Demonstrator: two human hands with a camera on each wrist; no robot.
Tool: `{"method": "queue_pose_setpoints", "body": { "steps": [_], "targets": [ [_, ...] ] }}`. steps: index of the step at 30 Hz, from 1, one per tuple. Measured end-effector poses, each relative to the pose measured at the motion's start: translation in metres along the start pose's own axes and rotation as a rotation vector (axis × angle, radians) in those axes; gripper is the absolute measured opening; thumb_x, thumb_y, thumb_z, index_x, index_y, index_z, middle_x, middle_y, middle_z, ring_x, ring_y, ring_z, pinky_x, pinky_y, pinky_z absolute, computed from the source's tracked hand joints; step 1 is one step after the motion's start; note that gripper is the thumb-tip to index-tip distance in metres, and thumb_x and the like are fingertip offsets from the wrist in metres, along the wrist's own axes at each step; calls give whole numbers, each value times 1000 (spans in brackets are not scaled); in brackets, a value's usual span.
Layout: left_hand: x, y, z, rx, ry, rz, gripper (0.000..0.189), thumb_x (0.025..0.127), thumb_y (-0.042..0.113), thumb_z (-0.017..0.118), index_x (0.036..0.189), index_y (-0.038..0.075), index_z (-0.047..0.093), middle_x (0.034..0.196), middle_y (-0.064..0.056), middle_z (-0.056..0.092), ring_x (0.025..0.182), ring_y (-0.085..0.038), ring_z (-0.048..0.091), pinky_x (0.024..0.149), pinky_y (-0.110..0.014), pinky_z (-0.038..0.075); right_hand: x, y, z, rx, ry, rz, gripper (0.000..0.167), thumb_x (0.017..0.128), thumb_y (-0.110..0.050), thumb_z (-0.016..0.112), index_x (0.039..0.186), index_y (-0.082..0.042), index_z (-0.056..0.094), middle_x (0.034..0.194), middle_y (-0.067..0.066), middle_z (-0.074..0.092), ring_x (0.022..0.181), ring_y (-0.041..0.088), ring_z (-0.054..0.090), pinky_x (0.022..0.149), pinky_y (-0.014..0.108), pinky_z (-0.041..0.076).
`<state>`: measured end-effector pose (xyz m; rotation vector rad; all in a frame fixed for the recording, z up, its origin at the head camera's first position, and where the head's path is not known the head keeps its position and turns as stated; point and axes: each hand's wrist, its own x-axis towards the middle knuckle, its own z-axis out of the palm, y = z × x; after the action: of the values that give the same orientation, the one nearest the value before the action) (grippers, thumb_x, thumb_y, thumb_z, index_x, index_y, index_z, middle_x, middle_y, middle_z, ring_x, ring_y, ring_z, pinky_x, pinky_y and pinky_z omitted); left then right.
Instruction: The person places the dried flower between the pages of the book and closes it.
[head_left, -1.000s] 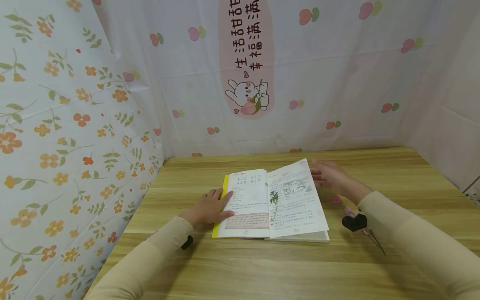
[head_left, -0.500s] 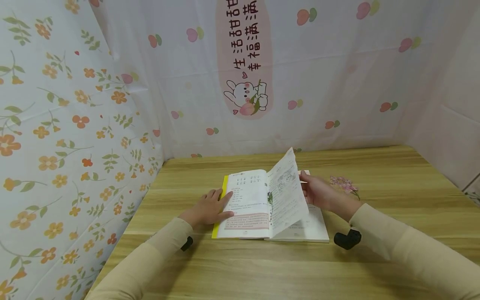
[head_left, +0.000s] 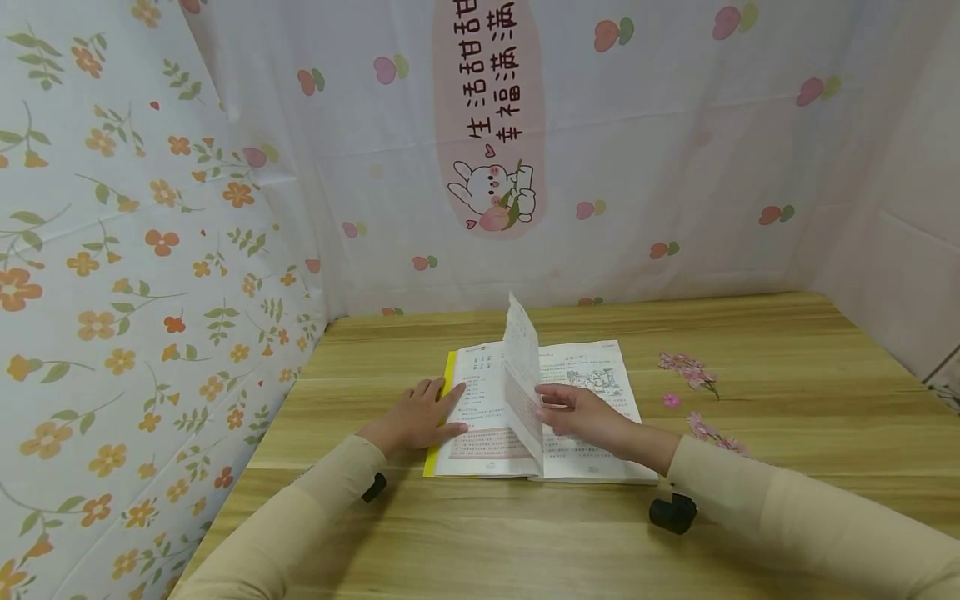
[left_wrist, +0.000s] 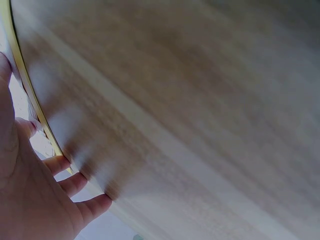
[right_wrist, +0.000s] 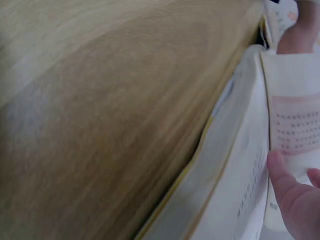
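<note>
Right hand (head_left: 588, 419) against a raised, thin white printed page (head_left: 522, 375) in an open, yellow-edged paper book (head_left: 581, 462), mid-scene.
Its fingers extend without pinching; the left hand (head_left: 415, 418) lies spread at the book's left side. The page looks light, limp, easily creased, best guided by its outer edge.

Cloth-screened corner, room type unclear: wood-grain table (head_left: 510, 533), flower-print cloth (head_left: 150, 275) left, rabbit-and-fruit backdrop (head_left: 630, 150) behind.

Wooden table (head_left: 480, 533) — open book (head_left: 521, 400), pink flowers (head_left: 688, 368).
</note>
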<state>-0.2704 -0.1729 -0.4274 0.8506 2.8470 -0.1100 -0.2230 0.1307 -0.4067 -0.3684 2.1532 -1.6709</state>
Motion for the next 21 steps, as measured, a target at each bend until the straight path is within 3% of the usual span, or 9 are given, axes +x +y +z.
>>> {"method": "queue_pose_setpoints", "body": {
  "steps": [5, 9, 15, 21],
  "targets": [
    [1, -1, 1, 23, 2, 2, 74, 99, 59, 39, 156, 16, 22, 151, -22, 27, 136, -40, 31, 103, -55, 33, 3, 3, 12, -178, 52, -75, 67, 88, -17, 74, 144, 0, 43, 142, 22, 47, 125, 38, 50, 92, 42, 48],
    [1, -1, 3, 22, 4, -1, 70, 100, 51, 45, 155, 14, 25, 151, -22, 27, 136, -38, 30, 104, -55, 33, 4, 4, 18, -389, 75, -164, 67, 85, -18, 77, 143, -3, 47, 145, 19, 44, 127, 35, 48, 96, 45, 45],
    [-1, -2, 3, 25, 9, -7, 65, 101, 46, 45, 153, 10, 30, 152, -21, 26, 137, -38, 27, 103, -55, 33, 5, 2, 25, -708, 32, -306, 62, 85, -24, 77, 138, -2, 52, 149, 21, 37, 136, 37, 35, 107, 50, 32],
    [-1, -8, 3, -16, 28, 16, 56, 106, 41, 32, 154, 12, 30, 151, -20, 29, 137, -38, 29, 103, -56, 32, 7, 5, 24, -908, -41, -432, 54, 90, -29, 71, 134, -1, 56, 146, 23, 40, 136, 37, 35, 107, 48, 32]
  ]
}}
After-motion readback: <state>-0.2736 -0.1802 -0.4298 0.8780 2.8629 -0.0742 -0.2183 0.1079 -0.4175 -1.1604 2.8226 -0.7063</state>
